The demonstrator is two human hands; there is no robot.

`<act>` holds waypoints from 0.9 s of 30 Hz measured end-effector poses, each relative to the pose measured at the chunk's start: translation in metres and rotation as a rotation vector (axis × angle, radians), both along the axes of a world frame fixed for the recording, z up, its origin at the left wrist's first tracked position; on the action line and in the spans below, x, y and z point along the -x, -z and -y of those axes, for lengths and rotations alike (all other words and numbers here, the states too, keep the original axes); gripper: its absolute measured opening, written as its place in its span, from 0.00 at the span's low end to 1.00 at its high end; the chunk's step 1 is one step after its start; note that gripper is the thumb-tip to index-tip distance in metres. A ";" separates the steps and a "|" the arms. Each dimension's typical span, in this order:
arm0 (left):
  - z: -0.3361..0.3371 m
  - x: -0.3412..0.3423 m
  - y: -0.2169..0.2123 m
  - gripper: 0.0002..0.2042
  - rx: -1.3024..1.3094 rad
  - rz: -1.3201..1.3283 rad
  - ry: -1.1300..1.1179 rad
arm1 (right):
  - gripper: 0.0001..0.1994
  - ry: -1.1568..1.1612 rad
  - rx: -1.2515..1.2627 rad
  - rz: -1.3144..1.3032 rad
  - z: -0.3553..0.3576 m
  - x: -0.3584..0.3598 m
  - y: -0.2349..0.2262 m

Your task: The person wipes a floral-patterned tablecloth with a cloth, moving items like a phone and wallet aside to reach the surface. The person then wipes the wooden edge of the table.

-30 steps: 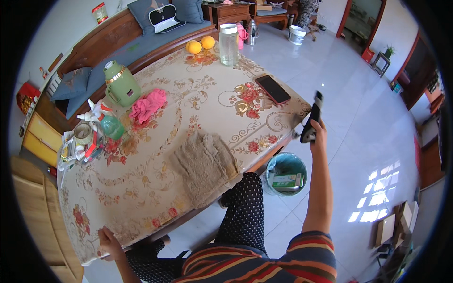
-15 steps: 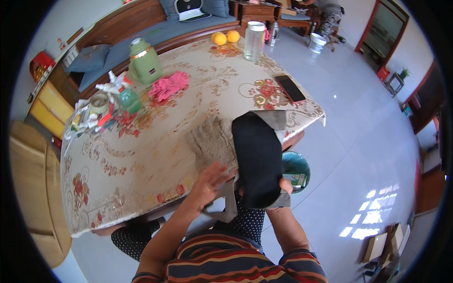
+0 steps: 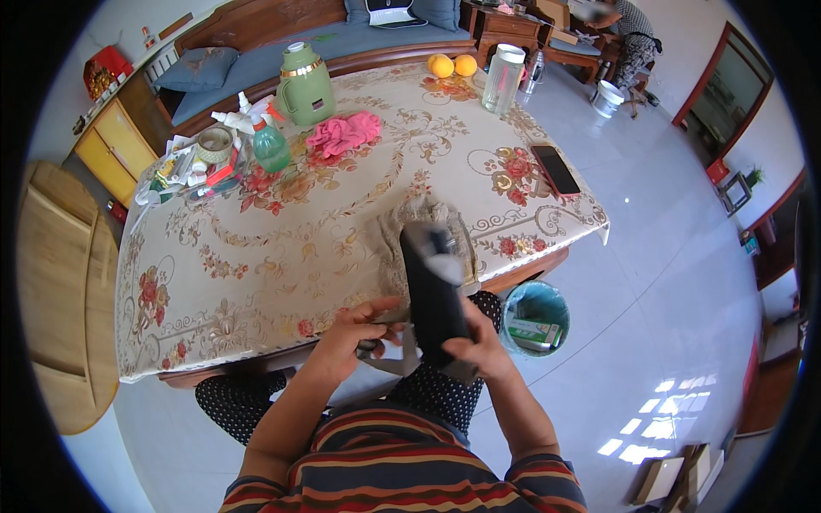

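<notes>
Over the table's near edge I hold a black and grey bag-like fabric piece (image 3: 436, 312), tilted and smeared by motion at its upper end. My right hand (image 3: 483, 346) grips its lower right side, thumb on the black face. A grey strap (image 3: 398, 363) hangs off its left side. My left hand (image 3: 363, 338) has its fingers closed on this strap, near a small dark part that looks like a buckle. Behind the piece a crumpled grey-brown towel (image 3: 385, 244) lies on the flowered tablecloth (image 3: 282, 265), partly covered from view.
A green thermos jug (image 3: 305, 90), pink cloth (image 3: 344, 133), spray bottle (image 3: 271, 147), oranges (image 3: 441, 66), glass jar (image 3: 503, 81) and phone (image 3: 556, 171) stand or lie on the table. A lined bin (image 3: 534, 299) is by my right knee. Another person (image 3: 637, 43) is at the far right.
My left hand has gone from spread fingers to closed on the strap. The black piece has turned and now shows a narrower face. The whole view has shifted a little.
</notes>
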State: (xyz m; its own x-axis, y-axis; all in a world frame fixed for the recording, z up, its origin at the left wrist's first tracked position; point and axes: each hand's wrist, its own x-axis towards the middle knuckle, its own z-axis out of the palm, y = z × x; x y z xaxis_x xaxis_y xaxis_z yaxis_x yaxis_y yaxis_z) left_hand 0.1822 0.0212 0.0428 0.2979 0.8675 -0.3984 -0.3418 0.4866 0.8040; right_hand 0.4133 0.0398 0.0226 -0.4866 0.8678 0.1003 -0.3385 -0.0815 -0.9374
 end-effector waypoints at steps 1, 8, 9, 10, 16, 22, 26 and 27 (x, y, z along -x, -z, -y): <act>0.001 -0.004 0.002 0.22 0.005 0.072 -0.039 | 0.39 0.108 -0.281 0.335 0.000 0.003 -0.002; 0.004 -0.022 0.018 0.24 -0.208 0.143 -0.204 | 0.35 0.253 -0.870 0.997 0.013 0.040 -0.019; 0.004 -0.025 0.017 0.24 -0.227 0.002 -0.251 | 0.34 0.210 -0.884 0.940 0.015 0.039 -0.018; -0.001 -0.027 0.016 0.20 -0.194 0.045 -0.320 | 0.33 0.167 -0.872 0.856 0.013 0.036 -0.020; -0.032 -0.017 0.041 0.21 -0.008 0.241 -0.434 | 0.25 0.731 -0.976 0.936 -0.092 -0.027 -0.005; -0.038 -0.026 0.048 0.21 -0.046 0.126 -0.408 | 0.30 1.230 -0.556 1.248 -0.245 -0.171 0.065; -0.034 -0.025 0.055 0.23 0.002 0.056 -0.482 | 0.37 1.144 -0.238 1.533 -0.284 -0.193 0.054; -0.032 -0.026 0.057 0.23 0.017 0.040 -0.510 | 0.38 1.107 -0.218 1.575 -0.289 -0.196 0.053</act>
State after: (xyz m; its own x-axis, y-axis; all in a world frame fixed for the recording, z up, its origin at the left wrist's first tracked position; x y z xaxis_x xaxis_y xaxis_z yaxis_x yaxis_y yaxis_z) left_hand 0.2078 0.0533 -0.0142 -0.1464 0.9001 -0.4104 -0.5696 0.2625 0.7789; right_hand 0.6095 0.3287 -0.0307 0.4365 0.8407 0.3204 0.8754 -0.3146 -0.3671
